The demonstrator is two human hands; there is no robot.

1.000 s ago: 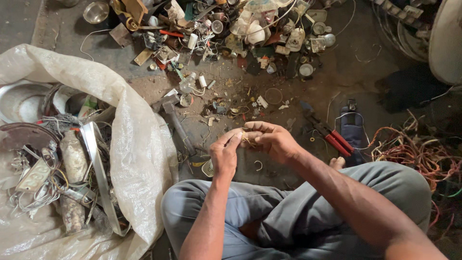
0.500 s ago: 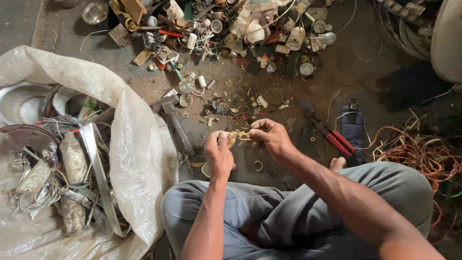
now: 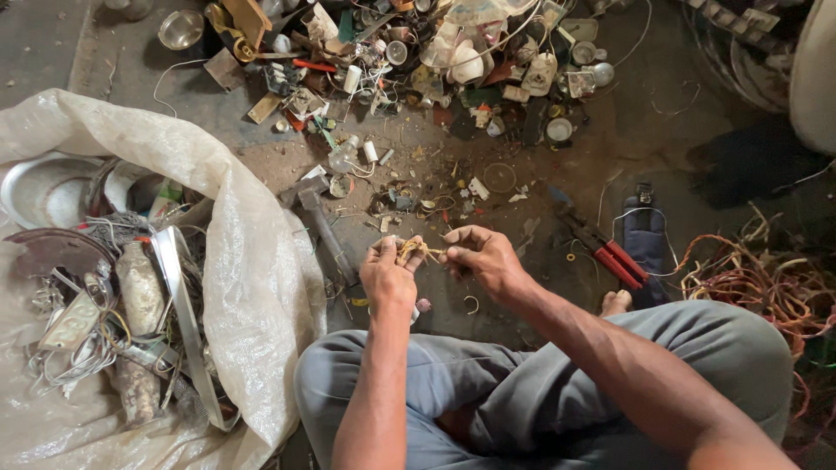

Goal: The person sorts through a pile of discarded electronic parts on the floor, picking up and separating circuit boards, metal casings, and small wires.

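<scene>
Copper-coloured wire piece [image 3: 416, 251]: pinched between both hands, just above the knees.
Left hand [image 3: 389, 274]: fingers curled shut on its left end.
Right hand [image 3: 484, 258]: fingertips closed on its right end.
Progress: seemingly early; tangled wire [image 3: 766, 283] at 3 o'clock, scrap heap [image 3: 418, 61] at 12 unsorted.
Sack [image 3: 252, 287]: 9 o'clock, holding metal scrap.
Floor [image 3: 644, 130]: bare, dirty concrete.

small yellowish wire scrap [image 3: 416, 251], apparently tangled, held mid-air
</scene>
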